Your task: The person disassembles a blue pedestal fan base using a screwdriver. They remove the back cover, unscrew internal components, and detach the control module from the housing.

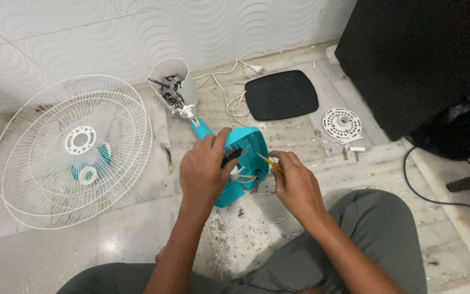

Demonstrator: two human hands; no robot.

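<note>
The left hand (pixel 205 169) grips the teal base (pixel 246 163) on the floor (pixel 137 228), thumb on top. The right hand (pixel 295 182) pinches a yellow screwdriver (pixel 267 160) angled into its open underside; grilles (pixel 74 149) lie well apart.

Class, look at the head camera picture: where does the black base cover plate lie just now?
The black cover plate lies flat on the floor near the wall, beyond the right hand, between the white power cord and the round white plastic disc.
</note>
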